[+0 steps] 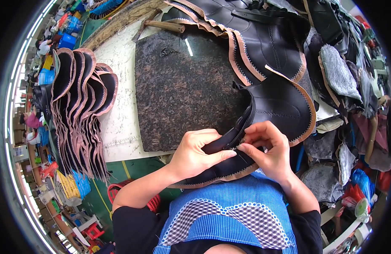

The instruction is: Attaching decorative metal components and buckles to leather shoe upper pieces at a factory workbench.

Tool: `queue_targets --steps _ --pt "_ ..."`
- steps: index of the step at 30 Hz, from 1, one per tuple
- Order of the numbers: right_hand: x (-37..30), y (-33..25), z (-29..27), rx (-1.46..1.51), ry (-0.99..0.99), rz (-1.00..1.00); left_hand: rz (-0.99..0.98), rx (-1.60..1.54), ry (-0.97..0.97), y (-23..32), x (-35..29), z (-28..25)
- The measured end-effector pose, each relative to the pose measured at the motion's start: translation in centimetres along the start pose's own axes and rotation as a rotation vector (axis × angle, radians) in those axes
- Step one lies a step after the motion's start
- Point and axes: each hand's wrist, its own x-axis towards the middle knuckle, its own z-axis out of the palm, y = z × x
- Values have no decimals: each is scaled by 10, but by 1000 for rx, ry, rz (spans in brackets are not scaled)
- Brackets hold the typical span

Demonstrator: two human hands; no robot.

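The left hand [194,153] is clamped on the black upper [282,103], thumb along its edge; the right hand [269,150] pinches that edge close by. The upper covers the near right part of the slab [183,93], before the apron [225,199]

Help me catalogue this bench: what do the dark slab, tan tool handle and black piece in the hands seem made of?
Dark slab: probably polished granite, speckled with a glossy reflection. Tan tool handle: likely wood, brownish and dull. Black piece: leather or leather-like synthetic, smooth, softly shining and bending.
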Motion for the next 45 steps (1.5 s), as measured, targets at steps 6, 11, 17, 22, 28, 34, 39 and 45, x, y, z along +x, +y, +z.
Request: queue_targets --steps 6,11,17,22,28,34,39,45 --pt "1 -6 -8 53 -125 319 24 -4 31 -3 -2 3" --pt "3 1 -9 152 -167 339 76 47 4 -4 -2 3" --pt "13 -4 -11 36 -236 366 97 157 3 -7 -3 3" --pt "18 -5 -14 -215 -217 -94 71 101 28 -3 -2 1" --pt "20 -1 -16 -103 -257 5 103 109 25 -1 -2 -1" --pt "26 3 -15 -150 -275 -76 139 193 -21 5 2 -8" --pt "58 -38 -24 -856 -294 -854 421 518 -85 12 4 -21" --pt "68 -44 -24 -834 -445 -954 604 855 99 28 -3 -21"
